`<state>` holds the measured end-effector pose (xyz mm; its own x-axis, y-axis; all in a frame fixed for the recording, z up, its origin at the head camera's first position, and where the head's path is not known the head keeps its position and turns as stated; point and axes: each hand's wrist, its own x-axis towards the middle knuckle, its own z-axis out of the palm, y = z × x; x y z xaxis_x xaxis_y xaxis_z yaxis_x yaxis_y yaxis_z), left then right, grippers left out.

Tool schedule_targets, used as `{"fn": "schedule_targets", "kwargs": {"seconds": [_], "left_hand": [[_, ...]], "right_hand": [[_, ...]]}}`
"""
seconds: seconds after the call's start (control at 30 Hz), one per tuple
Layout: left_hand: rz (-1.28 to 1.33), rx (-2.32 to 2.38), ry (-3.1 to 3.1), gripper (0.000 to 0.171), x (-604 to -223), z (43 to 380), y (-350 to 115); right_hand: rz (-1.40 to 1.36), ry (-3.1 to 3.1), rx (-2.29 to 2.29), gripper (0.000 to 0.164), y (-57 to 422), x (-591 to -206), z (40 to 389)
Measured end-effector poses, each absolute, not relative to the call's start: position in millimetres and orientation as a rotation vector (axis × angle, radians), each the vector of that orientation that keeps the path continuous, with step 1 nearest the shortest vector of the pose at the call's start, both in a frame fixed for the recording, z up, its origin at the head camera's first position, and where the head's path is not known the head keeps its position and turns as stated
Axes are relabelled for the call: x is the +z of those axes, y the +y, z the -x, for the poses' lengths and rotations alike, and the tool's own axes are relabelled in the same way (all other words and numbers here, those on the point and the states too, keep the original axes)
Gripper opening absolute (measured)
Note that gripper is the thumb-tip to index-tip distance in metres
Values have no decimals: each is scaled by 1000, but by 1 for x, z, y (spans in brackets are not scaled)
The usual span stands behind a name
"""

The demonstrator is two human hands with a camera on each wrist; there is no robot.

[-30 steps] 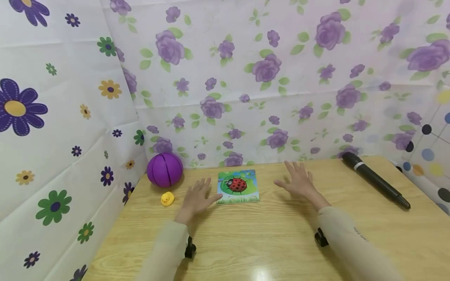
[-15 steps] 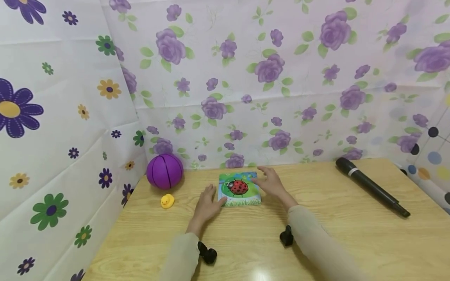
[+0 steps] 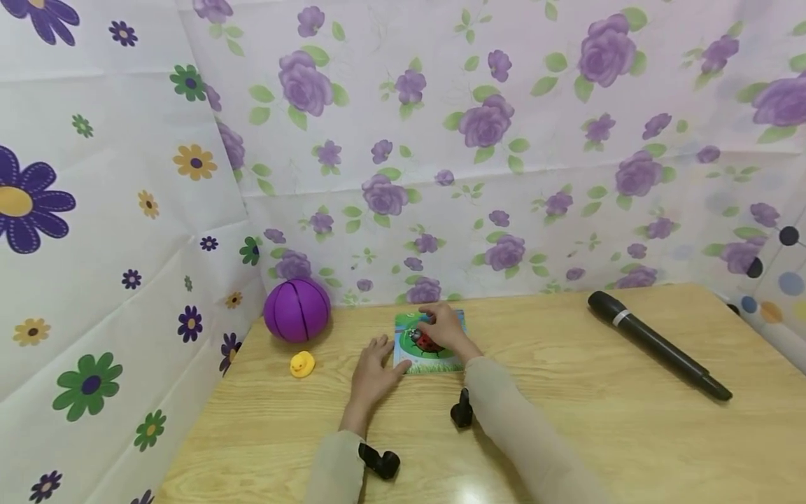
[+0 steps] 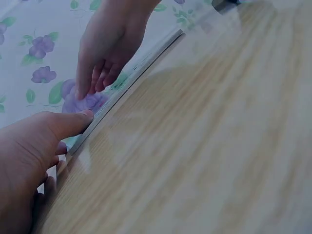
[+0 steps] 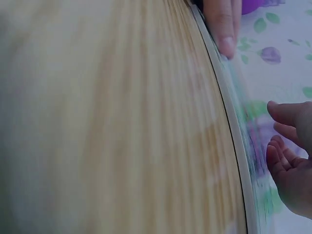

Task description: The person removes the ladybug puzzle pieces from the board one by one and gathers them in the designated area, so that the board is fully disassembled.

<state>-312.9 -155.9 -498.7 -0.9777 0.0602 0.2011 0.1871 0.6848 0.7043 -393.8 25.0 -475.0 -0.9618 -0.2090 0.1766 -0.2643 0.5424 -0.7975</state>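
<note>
A thin square board printed with a ladybug (image 3: 434, 366) lies flat on the wooden table. My left hand (image 3: 371, 381) rests at its left side, the thumb on the near left corner and the fingers along the edge. In the left wrist view, that thumb (image 4: 73, 124) sits on top of the board's pale edge. Over the ladybug, my right hand (image 3: 448, 332) hovers with loosely bent fingers and covers part of the picture. The right wrist view shows a gap between thumb and fingers of the right hand (image 5: 295, 180), with nothing in it.
A purple ball (image 3: 297, 310) stands at the back left, with a small yellow rubber duck (image 3: 302, 364) in front of it. A large black marker-shaped object (image 3: 658, 344) lies at the right. Floral cloth (image 3: 352, 140) hangs behind the table.
My right hand has moved left from beside the board to over its picture. My left hand has shifted slightly right, so its thumb now lies on the near left corner.
</note>
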Motion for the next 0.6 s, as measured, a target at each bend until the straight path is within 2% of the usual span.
{"fn": "schedule_targets", "kwargs": {"seconds": [0.2,0.6], "left_hand": [[214,-1162,-2737,65,-499,311,-156],[207,-1138,-2757,65,-500,314,-157]], "right_hand": [[-361,-2759,1467,42,16,-480,397],[-327,-2820,1379,36,18,-477,403]]}}
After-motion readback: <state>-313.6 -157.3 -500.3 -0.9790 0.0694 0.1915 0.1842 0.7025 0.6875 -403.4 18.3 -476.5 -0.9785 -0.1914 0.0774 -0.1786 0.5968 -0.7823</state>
